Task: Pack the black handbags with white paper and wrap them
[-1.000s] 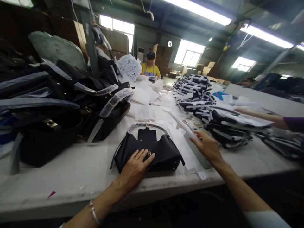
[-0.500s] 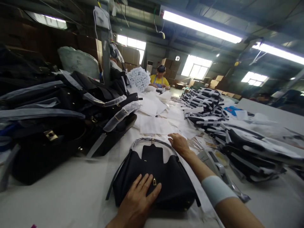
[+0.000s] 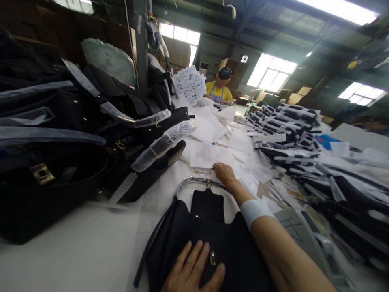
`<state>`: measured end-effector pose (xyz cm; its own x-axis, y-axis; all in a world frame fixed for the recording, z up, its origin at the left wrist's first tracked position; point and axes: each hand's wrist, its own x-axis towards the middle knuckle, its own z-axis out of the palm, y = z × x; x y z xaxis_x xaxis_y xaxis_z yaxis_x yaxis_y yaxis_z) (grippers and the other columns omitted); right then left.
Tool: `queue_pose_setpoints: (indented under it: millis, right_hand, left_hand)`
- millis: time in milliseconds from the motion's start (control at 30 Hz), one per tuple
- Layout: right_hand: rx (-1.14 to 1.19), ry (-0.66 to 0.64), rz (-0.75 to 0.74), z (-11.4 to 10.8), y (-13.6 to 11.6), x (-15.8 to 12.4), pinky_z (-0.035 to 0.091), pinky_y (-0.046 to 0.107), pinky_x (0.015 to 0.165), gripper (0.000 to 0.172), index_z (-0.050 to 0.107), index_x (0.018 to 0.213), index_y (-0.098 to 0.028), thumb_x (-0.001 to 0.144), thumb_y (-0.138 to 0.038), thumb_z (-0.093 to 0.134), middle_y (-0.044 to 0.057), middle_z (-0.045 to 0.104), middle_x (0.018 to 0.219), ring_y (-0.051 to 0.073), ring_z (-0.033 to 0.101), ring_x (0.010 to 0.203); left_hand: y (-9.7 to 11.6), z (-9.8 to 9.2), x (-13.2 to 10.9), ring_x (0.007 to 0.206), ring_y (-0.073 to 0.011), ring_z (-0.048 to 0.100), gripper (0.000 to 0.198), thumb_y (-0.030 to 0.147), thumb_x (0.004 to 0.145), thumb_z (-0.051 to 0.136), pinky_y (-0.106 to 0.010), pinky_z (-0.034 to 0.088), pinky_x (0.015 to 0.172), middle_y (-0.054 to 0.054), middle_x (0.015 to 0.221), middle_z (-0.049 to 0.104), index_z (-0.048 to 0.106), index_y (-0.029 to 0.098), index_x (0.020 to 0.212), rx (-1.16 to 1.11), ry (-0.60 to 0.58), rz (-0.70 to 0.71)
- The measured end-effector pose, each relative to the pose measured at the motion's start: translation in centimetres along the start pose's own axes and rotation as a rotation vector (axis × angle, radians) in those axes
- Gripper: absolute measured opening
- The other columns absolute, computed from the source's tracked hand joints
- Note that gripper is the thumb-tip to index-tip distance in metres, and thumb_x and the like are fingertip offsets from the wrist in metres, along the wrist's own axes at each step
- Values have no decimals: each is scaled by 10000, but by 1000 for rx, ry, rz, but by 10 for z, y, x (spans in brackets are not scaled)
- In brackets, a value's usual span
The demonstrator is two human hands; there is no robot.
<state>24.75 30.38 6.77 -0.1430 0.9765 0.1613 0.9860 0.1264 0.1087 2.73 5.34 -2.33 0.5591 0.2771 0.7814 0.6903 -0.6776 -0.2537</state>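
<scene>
A black handbag [image 3: 240, 243] lies in front of me on the white table, its flap turned up toward the wrapped handle [image 3: 185, 183]. My left hand [image 3: 194, 269] rests flat on the bag's front, fingers spread, beside the small gold clasp [image 3: 212, 258]. Beyond the handle, my right hand [image 3: 224, 173] has its fingers closed at the near edge of a white sheet [image 3: 202, 156]. The fingertips are small in view, and the forearm passes over the bag's right side.
More black handbags [image 3: 121, 162] with wrapped handles are heaped on the left. Stacks of black-and-white wrapped pieces [image 3: 282, 125] stand on the right, near a grey device [image 3: 304, 231]. A person in yellow [image 3: 220, 91] sits at the far end beside a white bundle [image 3: 190, 85].
My right hand has moved from beside the bag's handle forward to the white sheet's edge, its fingers closing there. The left hand stays on the bag. The view has shifted.
</scene>
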Motion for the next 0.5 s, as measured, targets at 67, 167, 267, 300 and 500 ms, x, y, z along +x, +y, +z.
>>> queue_pose_setpoints:
  millis: [67,167,267,300,500]
  right_hand:
    - [1,52,45,-11,4,-4,458,288,797,315,695,1082,-161,992,-195,395,135,732,1059,218,683,965]
    - [-6,158,98,-44,9,-16,447,300,826,359,639,1203,-162,1007,-212,343,144,707,1138,232,659,1017]
    - [-25,239,77,-91,9,-48,431,324,860,359,620,1226,-169,1007,-239,345,139,702,1130,256,637,1031]
    - [-38,261,31,-106,7,-65,426,331,875,343,633,1199,-171,1002,-242,362,133,706,1101,260,631,1026]
    - [-38,185,-478,-143,-36,-198,447,350,892,275,693,970,-175,959,-123,422,93,681,834,227,609,855]
  left_hand:
    - [1,-2,0,1210,-177,629,375,318,1018,478,-367,388,1157,-39,1198,716,547,323,1387,-9,-12,-12]
    - [4,-6,-1,1258,-227,594,515,494,972,521,-404,401,1142,-95,1251,688,497,269,1434,-69,-56,4]
    - [6,-11,0,1295,-271,562,723,652,877,558,-441,438,1099,-134,1333,637,434,264,1474,-166,-143,-41]
    - [7,-13,1,1307,-279,551,752,648,856,593,-452,438,1095,-138,1361,617,417,271,1482,-193,-186,-61]
    - [11,-22,6,1337,-297,518,731,514,848,701,-505,387,1120,-151,1423,557,404,288,1476,-295,-348,-117]
